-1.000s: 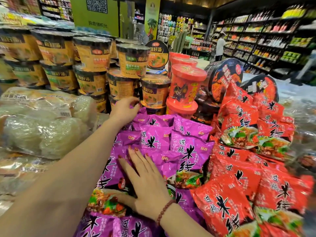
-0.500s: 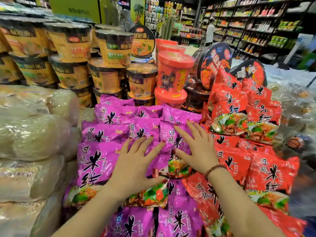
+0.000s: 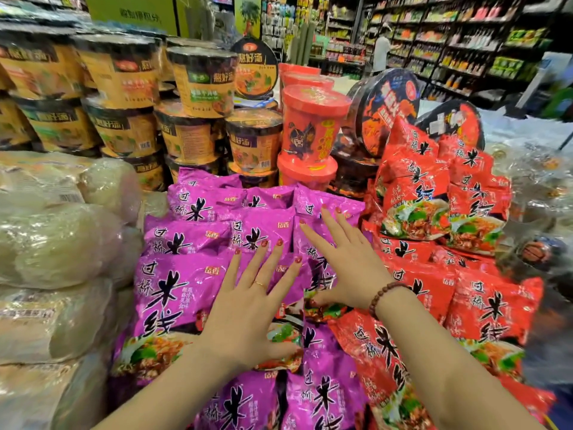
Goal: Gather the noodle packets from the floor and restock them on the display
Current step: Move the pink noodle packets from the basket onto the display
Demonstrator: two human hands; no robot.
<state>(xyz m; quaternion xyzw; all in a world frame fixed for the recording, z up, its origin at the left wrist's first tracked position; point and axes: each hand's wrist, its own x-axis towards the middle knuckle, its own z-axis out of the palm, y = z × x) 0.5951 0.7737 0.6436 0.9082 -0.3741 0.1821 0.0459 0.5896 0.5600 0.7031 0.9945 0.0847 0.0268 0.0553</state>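
Purple noodle packets (image 3: pixel 186 290) lie stacked in rows on the display in front of me, with red noodle packets (image 3: pixel 483 305) piled to their right. My left hand (image 3: pixel 251 308) lies flat with spread fingers on a purple packet in the middle of the stack. My right hand (image 3: pixel 347 259), with a bead bracelet at the wrist, rests flat with straight fingers on the purple packets just beside the red ones. Neither hand grips a packet.
Yellow noodle cups (image 3: pixel 124 79) are stacked behind the packets at the left, red cups (image 3: pixel 310 125) and black round bowls (image 3: pixel 387 110) behind at centre. Clear bags of pale noodles (image 3: pixel 55 243) fill the left. Store shelves and a person (image 3: pixel 383 51) stand far back.
My left hand came back from the rear of the purple stack and settled flat on its middle. My right hand shifted right and further back onto the purple packets near the red ones.
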